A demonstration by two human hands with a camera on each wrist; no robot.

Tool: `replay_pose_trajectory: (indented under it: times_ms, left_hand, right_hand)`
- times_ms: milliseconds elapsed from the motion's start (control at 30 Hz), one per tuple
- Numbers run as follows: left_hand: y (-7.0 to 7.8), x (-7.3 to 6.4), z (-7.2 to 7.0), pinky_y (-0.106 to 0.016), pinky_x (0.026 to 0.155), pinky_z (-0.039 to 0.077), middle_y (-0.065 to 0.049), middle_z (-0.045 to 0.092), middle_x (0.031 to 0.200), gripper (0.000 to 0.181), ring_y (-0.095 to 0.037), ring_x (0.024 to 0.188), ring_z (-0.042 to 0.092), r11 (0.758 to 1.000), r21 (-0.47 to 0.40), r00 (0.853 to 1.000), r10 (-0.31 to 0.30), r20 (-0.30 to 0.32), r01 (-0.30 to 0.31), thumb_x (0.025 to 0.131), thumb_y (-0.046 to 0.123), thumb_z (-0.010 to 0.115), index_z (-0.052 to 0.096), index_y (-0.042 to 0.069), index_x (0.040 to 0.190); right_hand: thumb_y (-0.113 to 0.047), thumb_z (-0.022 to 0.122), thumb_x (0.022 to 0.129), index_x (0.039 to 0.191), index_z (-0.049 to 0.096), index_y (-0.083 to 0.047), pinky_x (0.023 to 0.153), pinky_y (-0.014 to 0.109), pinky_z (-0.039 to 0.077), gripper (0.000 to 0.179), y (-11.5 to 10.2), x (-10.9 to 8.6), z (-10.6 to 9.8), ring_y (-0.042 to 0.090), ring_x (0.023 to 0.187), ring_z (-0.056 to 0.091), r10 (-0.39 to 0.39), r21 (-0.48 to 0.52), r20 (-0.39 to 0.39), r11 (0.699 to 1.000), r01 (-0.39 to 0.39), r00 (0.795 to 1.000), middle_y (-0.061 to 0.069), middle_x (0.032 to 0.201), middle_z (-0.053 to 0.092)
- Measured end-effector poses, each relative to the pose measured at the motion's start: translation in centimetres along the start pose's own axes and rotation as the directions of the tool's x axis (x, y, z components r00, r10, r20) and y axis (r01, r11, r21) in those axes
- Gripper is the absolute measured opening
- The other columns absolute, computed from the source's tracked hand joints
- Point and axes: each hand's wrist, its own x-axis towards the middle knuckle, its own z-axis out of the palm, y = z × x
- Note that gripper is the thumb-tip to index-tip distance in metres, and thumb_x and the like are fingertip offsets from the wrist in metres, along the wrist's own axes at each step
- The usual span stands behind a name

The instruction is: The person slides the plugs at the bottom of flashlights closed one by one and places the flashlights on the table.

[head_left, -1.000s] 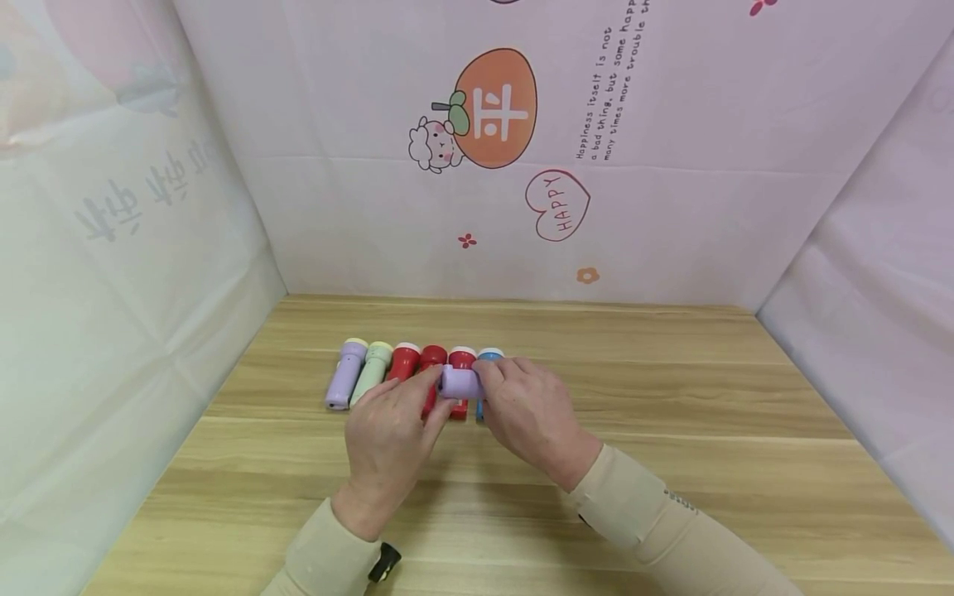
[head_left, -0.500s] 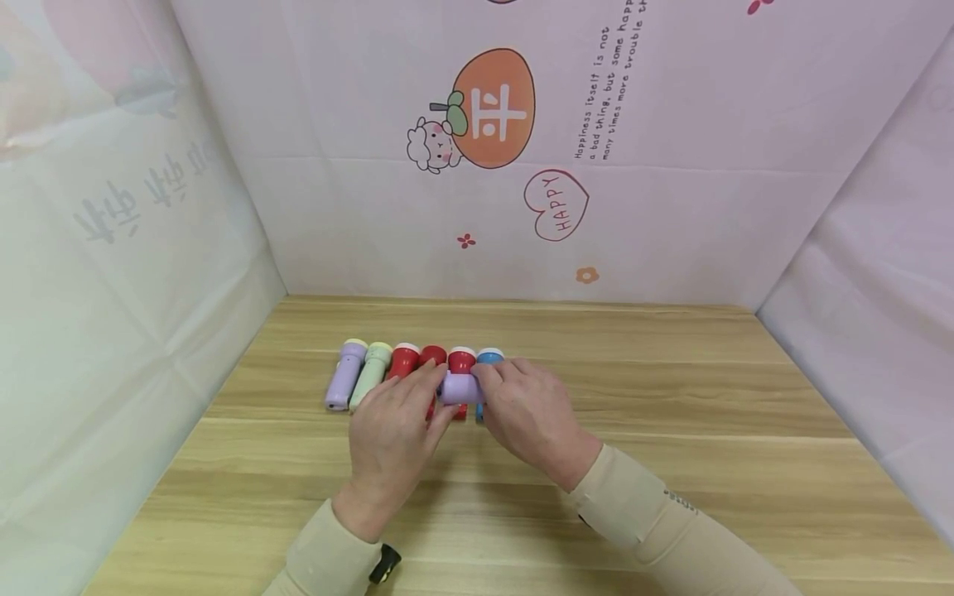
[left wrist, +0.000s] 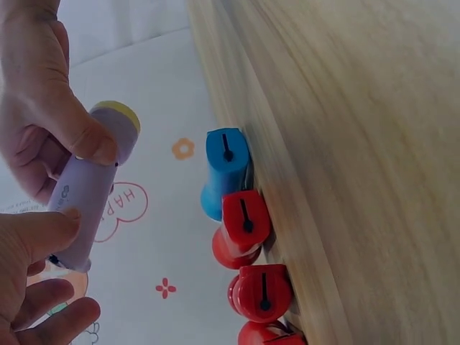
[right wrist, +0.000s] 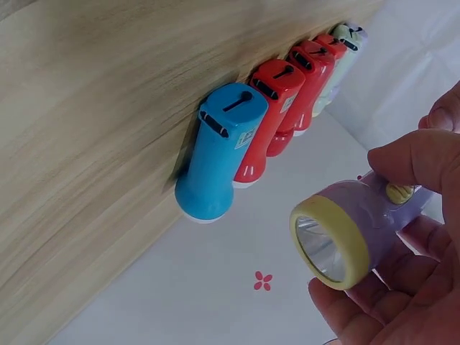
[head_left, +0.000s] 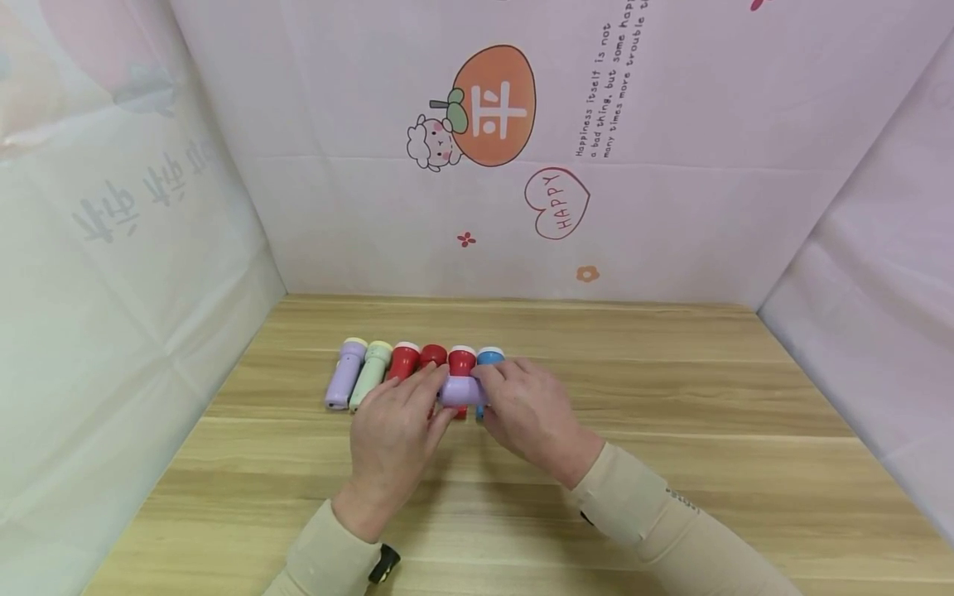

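A purple flashlight (head_left: 460,391) with a yellow rim lies crosswise between my two hands, above a row of flashlights. My right hand (head_left: 531,418) grips it near the head; the right wrist view shows the thumb beside its yellow switch (right wrist: 399,192), fingers underneath. The clear lens (right wrist: 320,248) faces that camera and looks unlit. At the tail end my left hand (head_left: 393,443) holds the flashlight, a fingertip (left wrist: 68,221) on its body in the left wrist view. Behind the hands, a blue flashlight (right wrist: 208,165) and a red flashlight (head_left: 462,361) are partly covered.
Further left in the row lie another purple flashlight (head_left: 345,377), a pale green flashlight (head_left: 370,375) and more red flashlights (head_left: 405,359). They rest on a wood-grain table (head_left: 671,381). A printed white cloth (head_left: 358,223) encloses the back and sides.
The purple flashlight has come slightly towards me and turned a little, uncovering more of the red flashlight's head behind it. My left fingers have shifted slightly; the right hand barely moves.
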Motion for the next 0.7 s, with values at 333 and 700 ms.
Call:
replay_pose_trajectory:
  times_ms: [333, 700]
  left_hand:
    - [-0.4, -0.4, -0.1, -0.045, 0.093, 0.061, -0.008, 0.076, 0.123, 0.061, -0.024, 0.109, 0.076, 1.0, 0.007, 0.999, -0.015, 0.04, 0.015, 0.077, 0.033, 0.095, 0.073, 0.011, 0.13]
    - [-0.5, -0.5, -0.3, -0.047, 0.096, 0.06, -0.008, 0.077, 0.122, 0.06, -0.024, 0.109, 0.076, 1.0, 0.004, 0.996, -0.025, 0.085, 0.024, 0.079, 0.034, 0.093, 0.073, 0.012, 0.131]
  right_hand:
    - [-0.023, 0.085, 0.085, 0.131, 0.068, -0.009, 0.077, 0.036, 0.065, 0.051, 1.1, -0.1, -0.2, 0.021, 0.087, 0.073, 0.114, 0.152, 0.128, 0.979, -0.133, 0.985, 0.011, 0.11, 0.076]
    - [-0.026, 0.082, 0.09, 0.129, 0.066, -0.008, 0.078, 0.038, 0.062, 0.046, 2.0, -0.2, 0.0, 0.021, 0.09, 0.067, 0.25, 0.302, 0.222, 0.901, -0.31, 0.942, 0.011, 0.116, 0.072]
